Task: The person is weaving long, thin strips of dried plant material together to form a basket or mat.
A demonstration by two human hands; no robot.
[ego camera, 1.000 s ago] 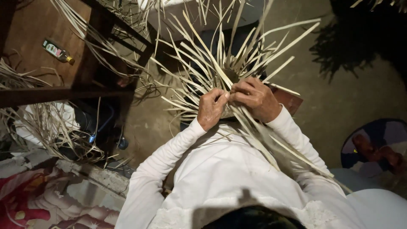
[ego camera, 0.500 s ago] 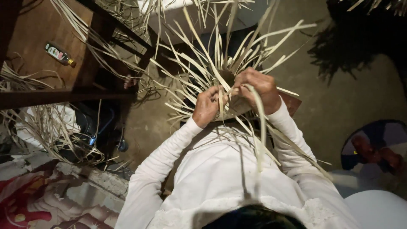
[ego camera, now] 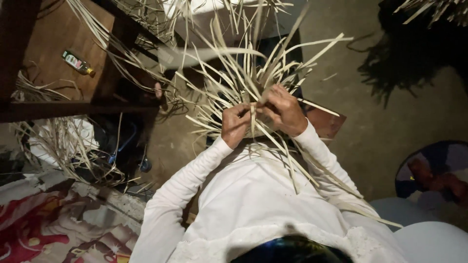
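Observation:
A woven piece of pale palm-leaf strips [ego camera: 243,83] fans out in front of me, its loose ends pointing up and outward. My left hand [ego camera: 235,124] grips strips at the piece's lower edge, fingers curled around them. My right hand [ego camera: 282,109] pinches a strip beside it, close to the left hand. Long strips trail down over my white long-sleeved top [ego camera: 253,195]. A reddish-brown board [ego camera: 326,122] lies under the weaving, mostly hidden.
A dark wooden frame [ego camera: 73,108] with a brown surface stands at the left, a small bottle [ego camera: 78,63] lying on it. Loose strips [ego camera: 63,146] pile below it. A red patterned cloth [ego camera: 44,229] is lower left, a round patterned mat [ego camera: 438,175] at the right.
Both hands have shifted slightly left and down on the weaving, working a strip; the loose ends have swung and the long strips over my chest have moved.

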